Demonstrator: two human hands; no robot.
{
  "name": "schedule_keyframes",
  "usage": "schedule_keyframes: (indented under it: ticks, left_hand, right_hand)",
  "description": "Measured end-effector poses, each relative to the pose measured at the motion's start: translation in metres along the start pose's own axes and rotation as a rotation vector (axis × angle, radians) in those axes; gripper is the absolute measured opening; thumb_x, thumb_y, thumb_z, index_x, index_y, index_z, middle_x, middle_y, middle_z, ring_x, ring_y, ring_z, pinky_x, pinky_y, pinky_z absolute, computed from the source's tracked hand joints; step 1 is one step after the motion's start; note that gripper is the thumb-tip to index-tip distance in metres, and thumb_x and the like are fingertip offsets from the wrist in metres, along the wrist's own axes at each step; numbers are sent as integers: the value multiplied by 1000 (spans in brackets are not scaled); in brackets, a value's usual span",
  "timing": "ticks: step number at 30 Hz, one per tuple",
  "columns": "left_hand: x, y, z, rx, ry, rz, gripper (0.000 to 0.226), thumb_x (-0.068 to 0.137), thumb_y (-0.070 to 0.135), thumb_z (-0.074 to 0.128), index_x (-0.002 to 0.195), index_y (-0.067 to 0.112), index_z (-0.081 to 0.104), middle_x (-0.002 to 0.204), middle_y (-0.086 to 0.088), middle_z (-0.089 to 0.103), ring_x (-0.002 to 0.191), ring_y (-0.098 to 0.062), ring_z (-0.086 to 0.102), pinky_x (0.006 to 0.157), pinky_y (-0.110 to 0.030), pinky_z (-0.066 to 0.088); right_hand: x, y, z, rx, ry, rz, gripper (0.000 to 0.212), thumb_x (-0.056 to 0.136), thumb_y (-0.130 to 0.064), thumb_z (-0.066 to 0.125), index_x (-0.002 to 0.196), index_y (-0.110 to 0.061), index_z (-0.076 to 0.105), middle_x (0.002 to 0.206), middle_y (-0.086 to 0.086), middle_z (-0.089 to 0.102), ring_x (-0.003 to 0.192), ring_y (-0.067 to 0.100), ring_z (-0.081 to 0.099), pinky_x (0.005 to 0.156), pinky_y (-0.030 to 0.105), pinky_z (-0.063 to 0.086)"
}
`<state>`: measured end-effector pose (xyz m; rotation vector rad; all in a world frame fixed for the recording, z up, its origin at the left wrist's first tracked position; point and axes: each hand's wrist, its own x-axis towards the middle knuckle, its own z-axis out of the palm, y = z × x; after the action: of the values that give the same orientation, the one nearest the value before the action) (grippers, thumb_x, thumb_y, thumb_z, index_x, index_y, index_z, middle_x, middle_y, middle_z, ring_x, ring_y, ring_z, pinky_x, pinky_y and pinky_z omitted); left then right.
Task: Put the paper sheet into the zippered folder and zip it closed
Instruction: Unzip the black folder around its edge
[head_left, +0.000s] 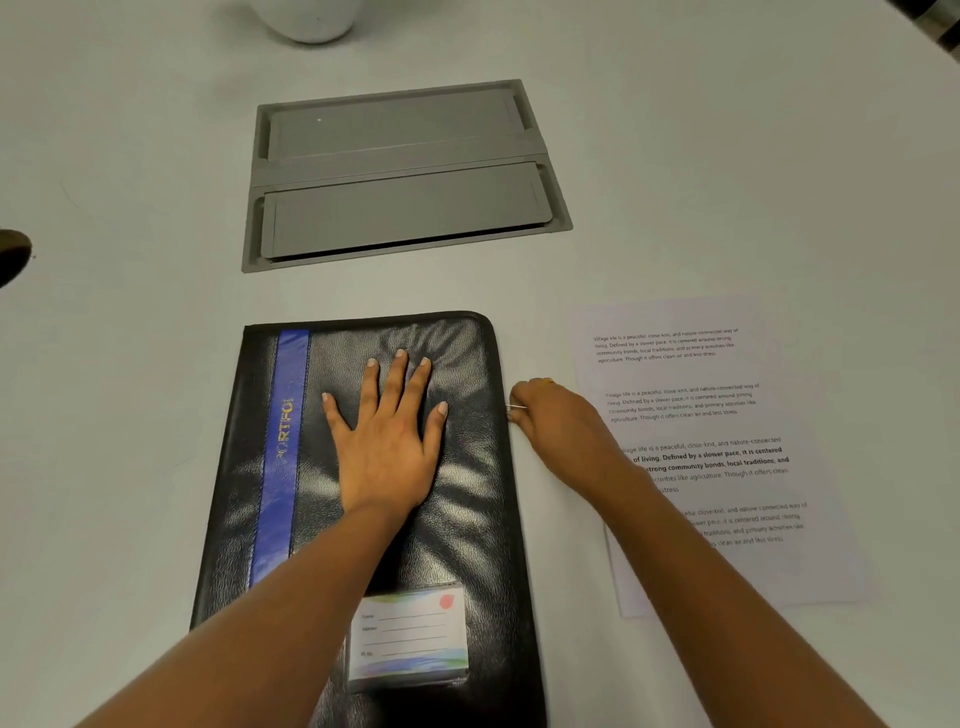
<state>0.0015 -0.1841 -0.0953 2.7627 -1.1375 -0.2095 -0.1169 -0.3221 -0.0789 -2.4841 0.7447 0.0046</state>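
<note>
Black folder (374, 519) lay at table's (130, 415) near edge under flat, spread left hand (387, 441); right hand (556, 421) pinched its zipper pull (511, 409); paper sheet (727, 374) rightward; grey hatch (400, 171) beyond.

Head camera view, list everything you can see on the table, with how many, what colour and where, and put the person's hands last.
Table: one, pale grey-white, fills the view.
Zippered folder: one, black with a blue stripe and a label card, closed, flat at centre near.
Paper sheet: one, white with printed text, flat, right of the folder.
Cable hatch: one, grey, set in the table beyond the folder.
Round white object: one, top edge, cut off.
Zipper pull: one, metallic, on the folder's right edge.
Left hand: flat on the folder.
Right hand: grip pinching the zipper pull.
</note>
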Motion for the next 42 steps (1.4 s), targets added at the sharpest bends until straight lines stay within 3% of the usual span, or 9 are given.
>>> schedule_keyframes:
  ticks: [6,11,14,22,26,32,36,40,42]
  left_hand:
    - [-1,0,-1,-4,15,2,69,84,59,-1,146,36,17,157,12,10,146,-14,2,113,-57,-4]
    - [-1,0,-2,-2,9,-12,56,93,56,12,146,38,17,157,13,9,146,-13,1,113,-56,-5]
    - [-1,0,-2,-4,6,-19,52,96,53,20,146,38,15,157,13,8,146,-13,0,113,-55,-6]
    - [-1,0,-2,-7,7,-26,52,96,52,21,146,39,15,157,14,8,146,-13,0,113,-55,-6]
    - [0,0,-2,2,4,-26,52,96,53,20,146,39,14,157,14,7,146,-12,-1,113,-54,-6]
    - [0,0,-3,1,0,-22,53,96,52,20,147,38,14,157,13,7,146,-13,-1,113,-55,-6]
    - [-1,1,-3,3,0,-7,54,96,52,19,147,36,14,158,12,7,146,-14,-2,113,-55,-7]
    - [-1,1,-2,7,1,1,54,96,51,18,147,36,13,158,10,7,146,-15,-2,113,-56,-6]
    - [-1,1,-3,5,3,4,54,96,51,20,147,35,15,158,9,9,146,-16,0,113,-56,-5]
  right_hand:
    - [1,4,-12,-113,-177,-113,33,98,-25,35,92,-1,55,96,23,60,86,37,58,71,35,40]
    - [1,10,-12,-73,-186,-177,32,97,-24,39,83,0,55,87,24,61,82,34,57,66,31,32]
    - [1,12,-13,-40,-216,-200,30,97,-22,40,81,0,55,85,22,61,83,32,56,69,33,36]
    - [-5,14,-12,1,-270,-226,25,97,-19,40,72,-15,40,80,17,58,75,19,44,75,35,39]
    - [-5,13,-13,-6,-277,-226,26,97,-19,41,71,-14,38,73,6,47,74,17,42,73,33,37]
    - [-3,15,-12,-6,-291,-215,31,97,-21,40,66,-17,40,76,10,51,75,18,44,70,28,32]
    - [-11,13,-7,-35,-111,-203,26,96,-17,40,85,0,56,87,19,57,83,31,54,69,33,37]
    - [-19,12,7,59,103,-148,29,93,-22,48,79,1,57,81,17,54,76,32,54,67,34,39]
    - [-18,10,7,89,152,-125,27,93,-21,49,85,2,61,85,17,55,77,31,55,70,36,45]
